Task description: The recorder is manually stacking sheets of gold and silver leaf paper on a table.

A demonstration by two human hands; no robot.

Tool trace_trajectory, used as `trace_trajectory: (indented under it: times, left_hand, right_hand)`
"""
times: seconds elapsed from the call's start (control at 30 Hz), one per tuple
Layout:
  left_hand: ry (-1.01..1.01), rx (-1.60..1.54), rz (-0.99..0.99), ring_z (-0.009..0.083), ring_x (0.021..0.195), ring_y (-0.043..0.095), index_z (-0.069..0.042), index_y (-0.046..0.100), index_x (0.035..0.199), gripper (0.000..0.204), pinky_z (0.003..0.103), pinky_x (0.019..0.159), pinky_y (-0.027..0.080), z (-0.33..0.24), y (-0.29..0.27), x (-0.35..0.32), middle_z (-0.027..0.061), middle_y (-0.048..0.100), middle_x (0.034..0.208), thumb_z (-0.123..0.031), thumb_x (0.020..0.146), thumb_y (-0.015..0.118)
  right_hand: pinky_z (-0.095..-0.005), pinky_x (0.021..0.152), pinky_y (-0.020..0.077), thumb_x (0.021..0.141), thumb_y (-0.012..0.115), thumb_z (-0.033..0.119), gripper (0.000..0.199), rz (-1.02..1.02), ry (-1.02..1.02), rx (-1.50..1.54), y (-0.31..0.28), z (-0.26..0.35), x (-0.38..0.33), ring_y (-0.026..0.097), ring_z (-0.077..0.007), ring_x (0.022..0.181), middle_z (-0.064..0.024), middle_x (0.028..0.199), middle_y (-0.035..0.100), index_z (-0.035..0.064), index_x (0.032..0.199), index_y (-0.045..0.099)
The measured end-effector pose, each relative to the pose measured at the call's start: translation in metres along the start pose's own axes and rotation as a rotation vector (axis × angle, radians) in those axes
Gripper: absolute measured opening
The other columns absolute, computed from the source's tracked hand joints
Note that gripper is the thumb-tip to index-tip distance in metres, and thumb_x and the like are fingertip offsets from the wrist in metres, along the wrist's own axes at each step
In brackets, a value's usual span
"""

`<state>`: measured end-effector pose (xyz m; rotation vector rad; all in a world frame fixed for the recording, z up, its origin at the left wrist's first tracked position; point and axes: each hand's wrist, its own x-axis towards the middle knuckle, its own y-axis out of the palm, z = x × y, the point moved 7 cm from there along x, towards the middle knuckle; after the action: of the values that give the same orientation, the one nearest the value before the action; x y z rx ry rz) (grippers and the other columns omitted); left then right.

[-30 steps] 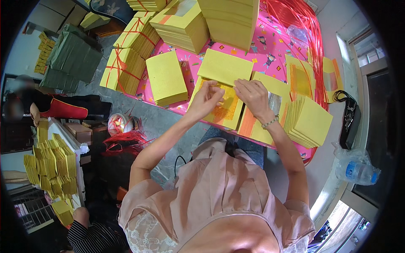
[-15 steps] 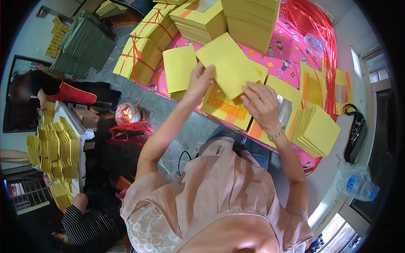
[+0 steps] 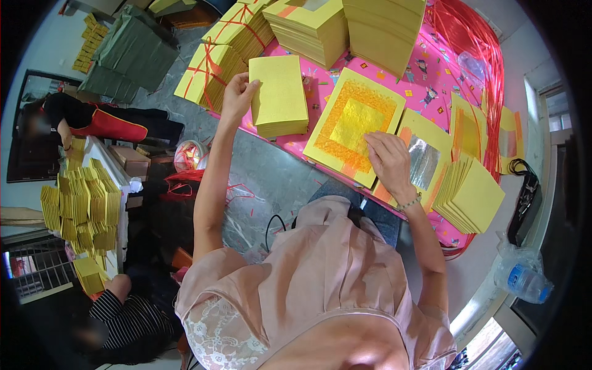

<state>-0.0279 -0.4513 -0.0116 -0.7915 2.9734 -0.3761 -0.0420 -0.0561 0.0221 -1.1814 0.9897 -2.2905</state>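
My left hand point(image 3: 239, 97) is at the left edge of a stack of plain yellow paper point(image 3: 279, 92), its thumb over the top sheet and its fingers curled at the side. My right hand point(image 3: 391, 160) lies with fingers stretched over a yellow sheet with a gold foil square and orange border point(image 3: 354, 120). That sheet tops a pile on the pink patterned table cover point(image 3: 425, 55). Beside the right wrist is a yellow sheet with a silver foil panel point(image 3: 422, 161). Next to it, a fanned stack of yellow paper point(image 3: 472, 197) sits at the table's right end.
Bundles tied with red string point(image 3: 213, 74) and taller yellow stacks point(image 3: 305, 31) stand along the far side. Red strands point(image 3: 493, 92) hang at the right, near a plastic bottle point(image 3: 524, 280). Two other people work at a left-hand table bearing folded yellow paper point(image 3: 86, 203).
The plain yellow sheet that both hands held now lies on the left stack, uncovering the gold foil sheet. My left hand moved left; my right hand lowered onto the foil sheet.
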Motion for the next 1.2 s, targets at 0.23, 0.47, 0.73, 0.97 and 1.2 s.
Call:
trace_trajectory:
  times: [0.23, 0.47, 0.73, 0.97, 1.2]
  left_hand:
    - [0.014, 0.28, -0.104, 0.0158, 0.078, 0.07, 0.003, 0.061, 0.12, 0.041, 0.032, 0.072, 0.054, 0.022, -0.002, 0.0, 0.0117, 0.073, 0.085, -0.022, 0.089, 0.072]
    - [0.091, 0.398, -0.177, 0.0233, 0.078, 0.072, 0.002, 0.06, 0.121, 0.043, 0.036, 0.072, 0.055, 0.017, -0.005, 0.0, 0.0151, 0.073, 0.087, -0.023, 0.089, 0.072]
    - [0.174, 0.602, -0.213, 0.0365, 0.074, 0.069, 0.0, 0.051, 0.127, 0.045, 0.046, 0.07, 0.053, -0.012, 0.007, -0.011, 0.0206, 0.069, 0.082, -0.022, 0.092, 0.068]
    - [0.15, 0.563, -0.187, 0.0382, 0.074, 0.069, 0.0, 0.05, 0.125, 0.042, 0.048, 0.068, 0.052, -0.004, 0.004, -0.015, 0.0221, 0.068, 0.082, -0.021, 0.092, 0.066]
    - [0.144, 0.821, -0.191, 0.0429, 0.076, 0.068, 0.0, 0.049, 0.126, 0.043, 0.052, 0.068, 0.053, -0.023, 0.014, -0.023, 0.0251, 0.068, 0.084, -0.022, 0.093, 0.065]
  right_hand:
    - [-0.0411, 0.089, 0.0508, 0.085, 0.069, 0.006, 0.022, 0.006, 0.03, 0.006, 0.001, -0.002, -0.002, 0.066, -0.0293, 0.101, -0.0104, 0.105, 0.07, 0.0039, 0.107, 0.071]
    - [-0.0397, 0.089, 0.0515, 0.085, 0.069, 0.003, 0.025, 0.025, 0.031, 0.006, 0.002, 0.0, -0.001, 0.067, -0.0295, 0.103, -0.0114, 0.107, 0.07, 0.004, 0.11, 0.071]
    - [-0.041, 0.089, 0.0509, 0.085, 0.069, 0.006, 0.023, 0.029, 0.037, 0.005, 0.001, -0.001, 0.0, 0.066, -0.0291, 0.103, -0.0102, 0.107, 0.069, 0.0045, 0.108, 0.07]
    - [-0.0395, 0.088, 0.0514, 0.085, 0.069, 0.003, 0.025, 0.036, 0.034, 0.004, 0.001, 0.0, 0.0, 0.066, -0.0293, 0.103, -0.0109, 0.108, 0.07, 0.0045, 0.11, 0.071]
    - [-0.0395, 0.088, 0.0513, 0.085, 0.069, 0.004, 0.026, 0.04, 0.043, 0.007, 0.001, 0.0, 0.0, 0.066, -0.0291, 0.104, -0.0108, 0.108, 0.07, 0.0046, 0.111, 0.071]
